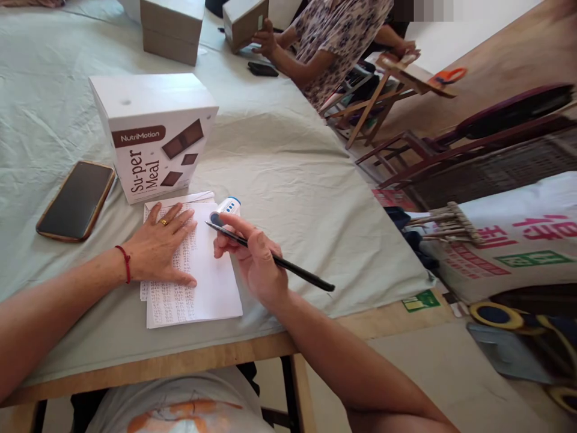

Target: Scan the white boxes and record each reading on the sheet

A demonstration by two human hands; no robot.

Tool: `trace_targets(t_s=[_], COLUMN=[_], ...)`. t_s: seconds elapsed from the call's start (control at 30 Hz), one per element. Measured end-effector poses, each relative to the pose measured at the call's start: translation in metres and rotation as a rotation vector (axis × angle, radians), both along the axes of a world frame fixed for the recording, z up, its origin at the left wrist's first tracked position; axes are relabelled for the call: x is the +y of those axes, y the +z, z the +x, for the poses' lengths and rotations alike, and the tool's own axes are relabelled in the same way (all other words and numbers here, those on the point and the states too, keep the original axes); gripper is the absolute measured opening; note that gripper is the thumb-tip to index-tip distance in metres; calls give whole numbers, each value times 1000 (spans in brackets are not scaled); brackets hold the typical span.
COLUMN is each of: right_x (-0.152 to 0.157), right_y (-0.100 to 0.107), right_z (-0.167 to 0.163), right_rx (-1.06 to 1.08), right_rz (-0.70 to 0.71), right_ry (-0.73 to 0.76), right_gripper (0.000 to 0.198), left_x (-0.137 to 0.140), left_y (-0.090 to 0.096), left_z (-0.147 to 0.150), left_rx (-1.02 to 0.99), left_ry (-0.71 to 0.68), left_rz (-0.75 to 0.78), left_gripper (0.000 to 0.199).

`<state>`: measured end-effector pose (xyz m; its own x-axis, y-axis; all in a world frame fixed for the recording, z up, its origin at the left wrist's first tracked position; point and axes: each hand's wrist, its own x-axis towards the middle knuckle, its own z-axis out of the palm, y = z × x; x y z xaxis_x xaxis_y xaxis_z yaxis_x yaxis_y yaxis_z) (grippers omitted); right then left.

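My left hand [169, 243] lies flat with fingers spread on a stack of paper sheets [216, 288]. Rows of small handwriting cover the left part of the top sheet; its right part is blank. In my right hand [259, 258] is a black pen [306, 276], held slantwise with its tip up and left, above the sheets. Behind the pen tip, at the sheets' upper right edge, sits a small white and blue device [232, 205], partly hidden by my fingers. A white NutriMotion Su-per Meal box [157, 138] stands just beyond the paper.
A smartphone [76, 201] lies left of the box on the cloth-covered table [279, 156]. Farther back stand a cardboard box [171, 30] and a smaller box [243, 24] touched by another person's hand [265, 42]. Wooden stools, a chair and a printed white sack [518, 234] are at the right.
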<state>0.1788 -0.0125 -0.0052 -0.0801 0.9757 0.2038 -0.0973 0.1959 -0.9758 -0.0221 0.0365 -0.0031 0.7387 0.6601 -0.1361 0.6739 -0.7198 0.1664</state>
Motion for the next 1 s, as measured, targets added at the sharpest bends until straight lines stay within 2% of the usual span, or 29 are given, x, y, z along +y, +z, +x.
trace_targets(t_s=[0.13,0.3,0.47,0.63,0.8,1.0], right_x=[3,4,11,19,21,19], right_y=[2,-2,-1,-13,-29,-32], right_z=[3,-3,-4,-7,-12,-10], right_rx=[-89,-229,-323,-371,-458,-503], right_rz=[-117,-168,-112,-69,66,120], right_ry=[-4,-23,-51,-98,-167,-157], right_gripper=[17,8,11,9,7,8], left_x=[-1,3,10,12,3,-9], left_y=[-1,-5,-8,-12,-12,-10], left_z=[2,2,4,1,-1,2], left_rx=[-13,-49,-69,-107,-61,-23], left_ry=[68,107,170,135,94,97], left_rz=[33,59,106,126,163,149], left_gripper=[121,125,126,123,109,113])
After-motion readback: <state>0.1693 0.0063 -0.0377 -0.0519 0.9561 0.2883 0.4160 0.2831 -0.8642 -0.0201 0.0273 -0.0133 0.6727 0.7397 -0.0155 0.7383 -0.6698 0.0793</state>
